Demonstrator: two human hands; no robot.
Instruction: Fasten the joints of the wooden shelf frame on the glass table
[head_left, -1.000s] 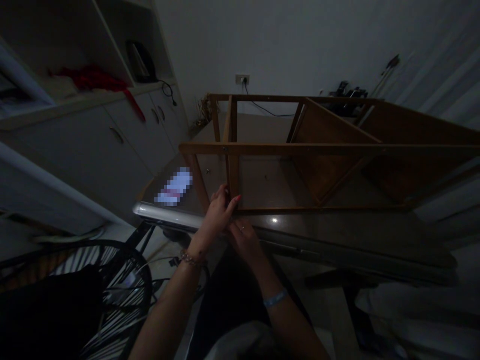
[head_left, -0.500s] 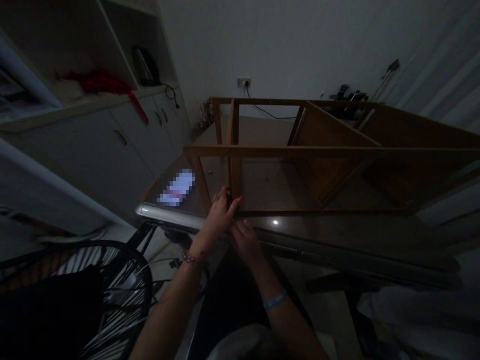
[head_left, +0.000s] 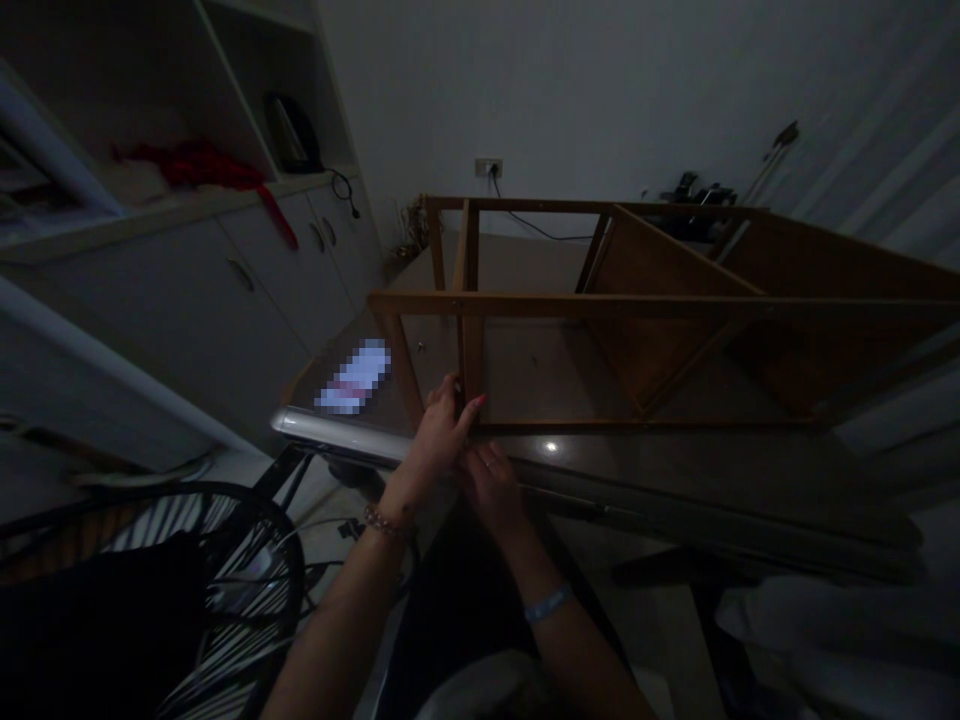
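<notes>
A brown wooden shelf frame lies on its side on the glossy table. My left hand is closed around the lower end of the frame's crossbar, thumb on its right side, at the table's near edge. Just below it, my right hand has its fingers bent together against the outer side of the near bottom rail. Whatever those fingers pinch is hidden by the hands and the dim light. A small metal piece rests on the tabletop inside the frame, with another tiny piece farther right.
A blurred-out phone-like object lies on the table's left end. On the left are a black woven chair and white cabinets bearing a kettle and red cloth. A wall socket has a cord plugged in.
The right hand has shifted very slightly at the rail, its fingers turning a little. My left hand and the shelf frame stay where they were.
</notes>
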